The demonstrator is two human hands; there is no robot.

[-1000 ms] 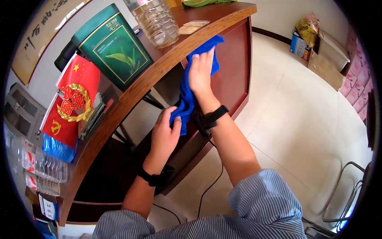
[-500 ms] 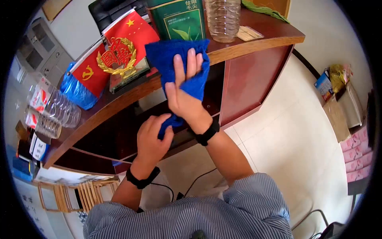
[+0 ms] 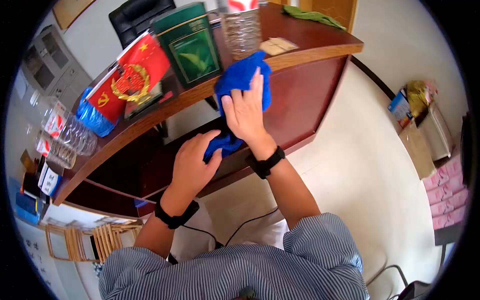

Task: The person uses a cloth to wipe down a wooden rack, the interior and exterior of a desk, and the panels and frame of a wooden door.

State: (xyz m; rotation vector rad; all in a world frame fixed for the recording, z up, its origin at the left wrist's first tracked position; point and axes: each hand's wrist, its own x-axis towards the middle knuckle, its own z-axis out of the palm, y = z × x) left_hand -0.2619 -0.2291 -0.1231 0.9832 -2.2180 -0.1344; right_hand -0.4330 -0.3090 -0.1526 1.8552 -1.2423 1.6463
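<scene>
A blue cloth (image 3: 235, 77) lies against the front edge of the curved wooden desk (image 3: 310, 57), just below a clear plastic bottle (image 3: 241, 35). My right hand (image 3: 245, 112) grips it, fingers pressed along its upper part. Lower down, my left hand (image 3: 194, 161) is closed around the cloth's hanging end, with the thumb and fingers curled on it. To the left of the cloth stands a green tin (image 3: 192, 50) printed with leaves. Beside that tin is a desk ornament with red flags (image 3: 145, 57) and a gold wreath emblem (image 3: 131, 85).
Two plastic bottles (image 3: 75, 130) and a blue plastic bag (image 3: 95, 117) are at the desk's left end. A green cloth (image 3: 312, 16) and a small flat packet (image 3: 278, 46) lie on top. Pink packs (image 3: 445, 195) are stacked at right; cables (image 3: 250, 225) run across the floor.
My right hand and the blue cloth have moved right along the desk edge, from in front of the green tin to below the bottle. My left hand keeps its end. The view has shifted.
</scene>
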